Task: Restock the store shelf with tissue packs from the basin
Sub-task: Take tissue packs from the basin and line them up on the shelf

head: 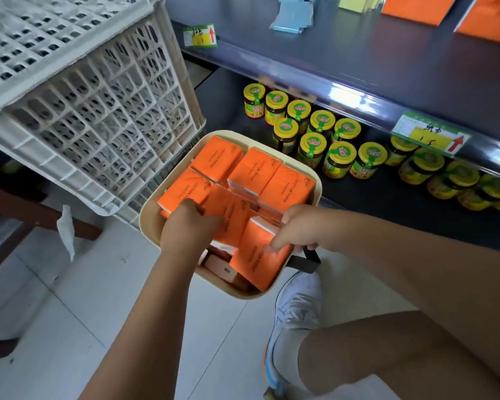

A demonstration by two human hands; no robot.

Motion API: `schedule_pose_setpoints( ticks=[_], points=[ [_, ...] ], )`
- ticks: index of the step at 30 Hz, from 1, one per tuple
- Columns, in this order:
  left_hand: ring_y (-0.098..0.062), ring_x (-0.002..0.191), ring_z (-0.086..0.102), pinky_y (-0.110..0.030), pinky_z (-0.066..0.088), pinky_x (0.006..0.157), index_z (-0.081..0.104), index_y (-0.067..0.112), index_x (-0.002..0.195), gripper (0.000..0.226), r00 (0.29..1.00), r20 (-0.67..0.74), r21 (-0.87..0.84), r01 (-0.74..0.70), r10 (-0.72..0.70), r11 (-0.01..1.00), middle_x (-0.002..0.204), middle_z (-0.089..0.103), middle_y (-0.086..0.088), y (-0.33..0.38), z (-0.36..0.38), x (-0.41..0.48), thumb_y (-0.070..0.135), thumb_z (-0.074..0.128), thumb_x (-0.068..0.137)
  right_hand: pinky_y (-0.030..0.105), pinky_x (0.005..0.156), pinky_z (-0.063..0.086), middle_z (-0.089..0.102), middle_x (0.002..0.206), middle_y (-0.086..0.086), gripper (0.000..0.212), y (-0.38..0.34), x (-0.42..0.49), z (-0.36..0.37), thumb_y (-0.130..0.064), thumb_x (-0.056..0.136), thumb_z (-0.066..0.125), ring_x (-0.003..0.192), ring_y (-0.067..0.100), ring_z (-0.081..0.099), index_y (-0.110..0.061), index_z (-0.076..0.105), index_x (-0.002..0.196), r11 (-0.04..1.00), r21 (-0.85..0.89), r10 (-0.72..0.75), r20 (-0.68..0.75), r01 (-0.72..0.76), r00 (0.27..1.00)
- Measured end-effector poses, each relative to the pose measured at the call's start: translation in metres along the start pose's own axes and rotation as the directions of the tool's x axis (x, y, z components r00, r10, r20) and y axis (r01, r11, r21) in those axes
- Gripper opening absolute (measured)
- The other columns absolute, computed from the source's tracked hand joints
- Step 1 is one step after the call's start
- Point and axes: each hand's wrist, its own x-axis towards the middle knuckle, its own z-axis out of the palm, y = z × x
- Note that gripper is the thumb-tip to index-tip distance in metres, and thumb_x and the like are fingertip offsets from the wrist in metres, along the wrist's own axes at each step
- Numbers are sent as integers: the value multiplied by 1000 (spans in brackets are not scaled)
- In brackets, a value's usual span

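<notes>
A cream basin [149, 223] stands on the floor in front of the shelf, filled with several orange tissue packs [286, 187]. My left hand [189, 226] reaches into the basin and grips the edge of one orange pack [230, 215] in the middle. My right hand [299, 229] pinches the top of another orange pack [257, 261] standing tilted at the basin's near side. The dark upper shelf [387, 62] carries a few orange packs [416, 8] at its far right.
A white lattice crate [93, 111] stands left of the basin. Yellow-lidded jars [312, 145] fill the lower shelf. Price tags [430, 134] hang on the shelf edge. My white shoe [298, 310] and knee are at lower right on the tiled floor.
</notes>
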Motion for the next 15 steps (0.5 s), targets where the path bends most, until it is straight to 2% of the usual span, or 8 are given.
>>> schedule_pose_setpoints(
  ticks=[3, 4, 5, 6, 7, 9, 12, 15],
  points=[
    [-2, 61, 45, -15, 31, 44, 61, 13, 114, 33, 997, -64, -155, 27, -37, 988, 75, 51, 8, 9, -11, -10, 31, 71, 88, 25, 58, 49, 72, 90, 10, 46, -1, -11, -14, -38, 76, 86, 70, 17, 64, -11, 66, 107, 980, 190, -71, 24, 65, 997],
    [-3, 64, 49, -13, 34, 44, 57, 16, 124, 41, 996, -68, -266, 32, -52, 963, 79, 51, 10, 10, -14, -10, 31, 72, 89, 24, 57, 49, 71, 92, 10, 46, -2, -15, -21, -34, 79, 86, 72, 18, 64, -9, 65, 111, 961, 262, -92, 19, 84, 996],
    [-7, 72, 57, -11, 39, 51, 52, 22, 133, 51, 994, -79, -391, 36, -72, 920, 84, 53, 12, 12, -17, -11, 33, 73, 87, 25, 58, 50, 71, 93, 11, 45, -2, -21, -28, -30, 81, 85, 73, 19, 64, -7, 64, 114, 937, 332, -114, 4, 106, 993],
    [-12, 82, 63, -18, 50, 65, 48, 31, 137, 61, 991, -84, -503, 45, -101, 863, 89, 58, 12, 11, -19, -8, 38, 76, 83, 28, 62, 53, 71, 94, 12, 45, -2, -26, -35, -26, 83, 84, 75, 21, 65, -5, 63, 116, 909, 395, -136, -20, 133, 990],
    [-16, 90, 68, -31, 57, 78, 45, 42, 136, 70, 991, -84, -587, 35, -103, 809, 93, 64, 12, 14, -22, -9, 45, 79, 75, 33, 69, 56, 73, 95, 14, 42, -1, -32, -44, -22, 84, 83, 78, 24, 66, -4, 64, 117, 878, 450, -156, -54, 163, 986],
    [-17, 92, 74, -46, 61, 83, 43, 58, 128, 74, 994, -71, -693, 8, -79, 721, 100, 74, 13, 21, -31, -10, 52, 82, 66, 39, 84, 59, 75, 98, 18, 33, 1, -46, -60, -17, 86, 81, 83, 27, 68, -4, 67, 113, 807, 542, -190, -134, 232, 973],
    [-7, 76, 73, -27, 59, 57, 39, 46, 142, 67, 997, -79, -836, -60, -10, 545, 103, 73, 7, 40, -43, -21, 26, 76, 90, 43, 91, 57, 72, 102, 23, 27, 6, -68, -77, -16, 89, 76, 87, 30, 68, -5, 67, 112, 662, 664, -227, -265, 348, 937],
    [-8, 64, 71, -22, 52, 47, 41, 37, 139, 63, 993, -98, -895, -116, 63, 432, 99, 73, 1, 64, -53, -36, 15, 75, 91, 47, 98, 54, 71, 104, 19, 36, 13, -89, -85, -18, 84, 80, 91, 31, 68, -8, 67, 116, 523, 721, -257, -376, 455, 890]
  ],
)
